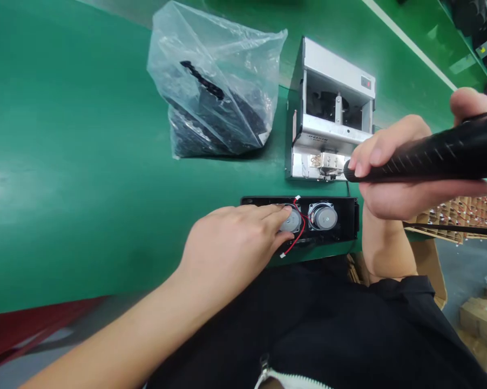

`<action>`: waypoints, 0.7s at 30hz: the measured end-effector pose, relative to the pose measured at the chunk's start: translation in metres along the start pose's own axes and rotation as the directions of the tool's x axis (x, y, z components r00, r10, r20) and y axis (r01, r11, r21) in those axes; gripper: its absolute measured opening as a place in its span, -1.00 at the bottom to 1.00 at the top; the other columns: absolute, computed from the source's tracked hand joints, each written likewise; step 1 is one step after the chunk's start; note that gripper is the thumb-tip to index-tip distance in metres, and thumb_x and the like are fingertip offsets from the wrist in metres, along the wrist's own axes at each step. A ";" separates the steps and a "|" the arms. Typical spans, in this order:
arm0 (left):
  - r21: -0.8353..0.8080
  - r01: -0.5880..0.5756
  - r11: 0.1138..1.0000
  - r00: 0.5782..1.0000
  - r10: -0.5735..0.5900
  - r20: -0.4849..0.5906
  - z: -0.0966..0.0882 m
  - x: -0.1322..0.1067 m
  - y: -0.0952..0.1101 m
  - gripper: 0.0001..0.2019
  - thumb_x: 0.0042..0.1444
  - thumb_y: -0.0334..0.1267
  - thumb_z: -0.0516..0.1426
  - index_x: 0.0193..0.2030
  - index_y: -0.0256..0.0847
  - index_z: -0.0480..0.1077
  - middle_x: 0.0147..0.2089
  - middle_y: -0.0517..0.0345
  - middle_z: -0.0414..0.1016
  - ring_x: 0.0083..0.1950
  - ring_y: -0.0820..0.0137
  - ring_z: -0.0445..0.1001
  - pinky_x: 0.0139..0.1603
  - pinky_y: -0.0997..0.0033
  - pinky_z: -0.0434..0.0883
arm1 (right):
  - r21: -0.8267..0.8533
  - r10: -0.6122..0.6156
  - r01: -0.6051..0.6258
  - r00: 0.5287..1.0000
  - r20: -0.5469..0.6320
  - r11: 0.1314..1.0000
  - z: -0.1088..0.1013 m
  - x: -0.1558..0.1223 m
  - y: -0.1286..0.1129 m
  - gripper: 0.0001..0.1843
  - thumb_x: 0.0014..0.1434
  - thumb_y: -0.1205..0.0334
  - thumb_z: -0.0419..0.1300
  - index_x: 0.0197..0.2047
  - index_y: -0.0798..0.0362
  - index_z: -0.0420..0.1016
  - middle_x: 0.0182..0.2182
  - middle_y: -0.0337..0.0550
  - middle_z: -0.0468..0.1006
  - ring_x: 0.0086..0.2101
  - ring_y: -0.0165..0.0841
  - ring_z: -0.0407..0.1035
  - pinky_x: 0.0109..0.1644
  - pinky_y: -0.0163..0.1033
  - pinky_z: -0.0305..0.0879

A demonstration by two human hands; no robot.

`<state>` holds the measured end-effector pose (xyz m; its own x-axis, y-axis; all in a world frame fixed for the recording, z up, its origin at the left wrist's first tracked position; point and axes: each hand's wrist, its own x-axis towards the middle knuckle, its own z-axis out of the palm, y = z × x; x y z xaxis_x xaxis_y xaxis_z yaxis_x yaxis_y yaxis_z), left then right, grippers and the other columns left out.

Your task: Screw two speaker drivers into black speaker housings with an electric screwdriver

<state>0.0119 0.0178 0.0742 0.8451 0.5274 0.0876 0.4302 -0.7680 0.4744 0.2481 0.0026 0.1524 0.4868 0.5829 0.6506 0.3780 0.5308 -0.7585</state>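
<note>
My left hand (237, 232) grips the left round speaker driver (292, 220), thumb and fingers on either side of its grey magnet. That driver sits in a long black speaker housing (346, 216) beside a second speaker driver (323, 216). Red and black wires (302, 229) with white plugs lie between the two. Wrapped round a black electric screwdriver (430, 154), my right hand (393, 162) holds its front end at the pick-up block of a silver screw feeder (332, 127). The bit's contact with a screw is too small to make out.
A clear plastic bag (219, 86) of dark parts lies left of the feeder on the green table (85, 135). Cardboard dividers (466, 213) with wired parts stand at the right. Cardboard boxes (482, 324) sit lower right.
</note>
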 end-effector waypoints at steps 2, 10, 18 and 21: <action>-0.014 -0.021 1.000 1.000 0.021 -0.005 0.000 0.001 -0.001 -0.66 0.61 -0.20 0.24 0.25 -0.17 0.86 0.20 -0.24 0.92 0.10 -0.18 0.95 -0.01 -0.07 0.83 | -0.039 -0.003 0.003 1.000 -0.023 0.999 0.007 0.000 0.014 -0.28 0.49 -0.76 0.02 0.34 -0.48 0.42 -0.49 -0.44 0.26 -0.68 -0.33 0.21 -0.63 -0.17 0.28; -0.095 -0.016 0.995 1.000 0.016 0.007 -0.002 0.004 -0.004 -0.66 0.54 -0.18 0.31 0.30 -0.14 0.84 0.22 -0.23 0.92 0.07 -0.19 0.94 -0.02 -0.06 0.82 | 0.020 0.081 -0.082 0.996 0.043 0.996 0.003 -0.002 0.040 0.10 0.33 -0.89 0.06 0.67 -0.45 0.19 -0.49 -0.46 0.29 -0.72 -0.31 0.05 -0.63 -0.09 0.26; -0.163 -0.027 0.986 0.999 0.033 0.032 -0.010 0.008 -0.011 -0.59 0.54 -0.20 0.22 0.37 0.05 0.79 0.31 -0.05 0.91 0.16 -0.12 0.93 0.00 -0.01 0.78 | 0.094 0.153 -0.170 0.974 0.170 0.981 -0.016 -0.011 -0.026 -0.30 0.49 -0.69 0.20 0.42 -0.51 0.64 -0.45 -0.41 0.49 -0.66 -0.38 0.30 -0.56 -0.21 0.45; -0.151 -0.006 0.988 0.999 0.012 0.038 -0.012 0.010 -0.010 -0.64 0.57 -0.13 0.21 0.30 0.13 0.81 0.28 0.03 0.93 0.12 -0.08 0.92 -0.10 0.05 0.72 | 0.154 0.258 -0.288 0.947 0.190 0.945 -0.027 -0.030 -0.055 -0.43 0.59 -0.55 0.18 0.35 -0.51 0.79 -0.43 -0.37 0.60 -0.62 -0.37 0.42 -0.49 -0.18 0.60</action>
<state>0.0125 0.0351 0.0806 0.8615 0.5042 0.0601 0.3722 -0.7075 0.6008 0.2337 -0.0606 0.1739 0.4091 0.8060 0.4278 0.0955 0.4284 -0.8985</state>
